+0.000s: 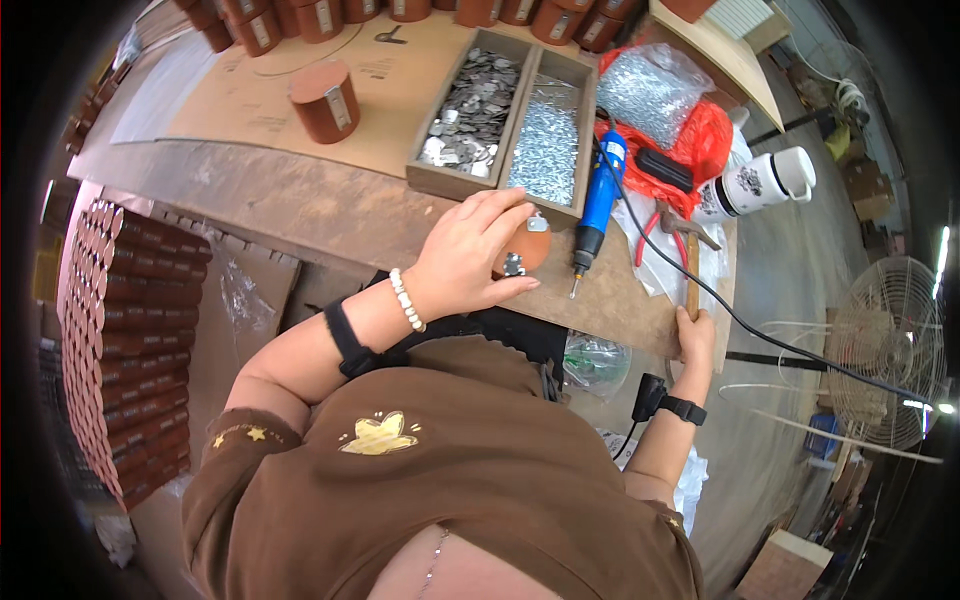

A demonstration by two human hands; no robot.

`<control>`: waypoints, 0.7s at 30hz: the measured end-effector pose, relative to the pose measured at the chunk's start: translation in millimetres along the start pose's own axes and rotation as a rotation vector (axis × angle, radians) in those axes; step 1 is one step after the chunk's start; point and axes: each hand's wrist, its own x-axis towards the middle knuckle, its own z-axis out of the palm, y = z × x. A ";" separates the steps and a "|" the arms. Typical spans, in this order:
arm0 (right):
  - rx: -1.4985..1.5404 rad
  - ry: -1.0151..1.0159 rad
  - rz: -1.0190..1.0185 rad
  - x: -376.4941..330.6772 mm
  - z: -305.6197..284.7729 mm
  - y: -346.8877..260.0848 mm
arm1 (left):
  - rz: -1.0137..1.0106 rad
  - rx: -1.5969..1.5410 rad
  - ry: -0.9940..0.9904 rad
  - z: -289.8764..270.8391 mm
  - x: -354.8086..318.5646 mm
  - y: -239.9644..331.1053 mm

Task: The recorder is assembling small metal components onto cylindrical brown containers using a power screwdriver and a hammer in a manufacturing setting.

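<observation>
Brown cylinder (528, 250) — grasped by the person's left hand (462, 252); right hand (696, 336) clasping a hammer (692, 275) — blue power screwdriver (600, 192) between the hands.

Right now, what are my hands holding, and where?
Your left hand holds a brown round box by its sides; your right hand, a hammer by its handle.

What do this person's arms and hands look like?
Short brown sleeves with yellow stars. Left hand bare, white beaded bracelet at the wrist, black strap up the forearm. Right hand bare, black wristband with a boxy black device and dark cable beside it.
</observation>
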 end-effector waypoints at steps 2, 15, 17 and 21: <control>0.242 -0.184 0.114 2.0 -6.9 4.2 | -0.008 -0.024 0.027 4.6 -1.8 -1.9; 1.017 0.801 0.164 -100.6 -97.0 6.5 | -0.139 -0.206 0.093 6.3 -5.8 -1.2; 0.973 0.902 0.084 -109.8 -124.2 -7.5 | -0.159 -0.212 0.082 7.3 -6.0 -1.5; 1.185 0.681 -0.386 -135.4 -145.4 -74.8 | -0.173 -0.255 0.117 12.8 -10.8 -8.3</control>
